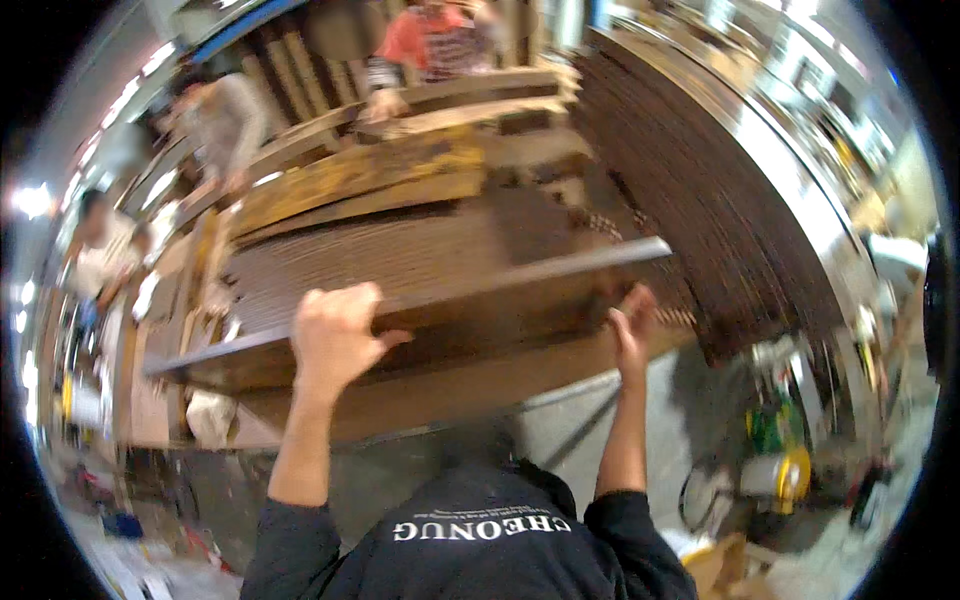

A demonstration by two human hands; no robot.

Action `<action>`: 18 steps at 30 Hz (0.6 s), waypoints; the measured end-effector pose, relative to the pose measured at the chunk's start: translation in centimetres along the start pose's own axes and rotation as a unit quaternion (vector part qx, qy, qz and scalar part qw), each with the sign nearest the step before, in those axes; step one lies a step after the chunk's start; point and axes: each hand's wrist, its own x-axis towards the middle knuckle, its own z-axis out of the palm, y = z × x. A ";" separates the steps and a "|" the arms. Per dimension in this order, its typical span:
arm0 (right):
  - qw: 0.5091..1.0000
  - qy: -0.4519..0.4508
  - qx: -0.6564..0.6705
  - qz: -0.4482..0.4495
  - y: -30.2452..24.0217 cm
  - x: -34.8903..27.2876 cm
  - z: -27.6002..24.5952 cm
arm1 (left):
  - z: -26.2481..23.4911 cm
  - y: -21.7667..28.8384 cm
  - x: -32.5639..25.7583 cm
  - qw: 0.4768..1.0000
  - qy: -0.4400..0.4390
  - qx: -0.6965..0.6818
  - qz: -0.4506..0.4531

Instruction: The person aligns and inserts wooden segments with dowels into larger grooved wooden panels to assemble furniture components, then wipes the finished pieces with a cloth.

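A long dark brown wooden board (490, 322) stands tilted on its edge in front of me, slanting from lower left to upper right. My left hand (335, 325) is closed over its upper edge left of the middle, thumb against the near face. Toward the board's right end, my right hand (632, 330) holds it with the fingers up along the face; motion blurs the fingertips. Behind the board lies a flat layer of dark ribbed boards (300, 270) on the worktable (560, 365).
Yellow-stained planks (370, 180) lie farther back. A tall stack of dark boards (700, 190) rises on the right. Co-workers, one in red (430, 50) and one in grey (225, 120), stand across the table. A pale cloth-like bundle (210, 418) sits at the near left.
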 end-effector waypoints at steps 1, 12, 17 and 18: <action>1.000 0.011 0.020 -0.005 -3.1 0.1 1.1 | 0.0 -0.1 -0.9 1.000 0.028 -0.002 -0.006; 0.952 0.141 -0.022 -0.270 -16.4 -1.1 -1.8 | -5.4 -7.5 -18.0 0.987 0.103 0.024 -0.118; 0.910 0.120 -0.221 -0.330 -23.2 -4.4 -0.2 | -4.7 -3.7 -24.2 0.985 0.104 -0.010 -0.139; 0.917 0.044 -0.224 -0.327 -24.9 -5.4 1.3 | -4.1 -3.4 -24.7 0.984 0.111 -0.021 -0.140</action>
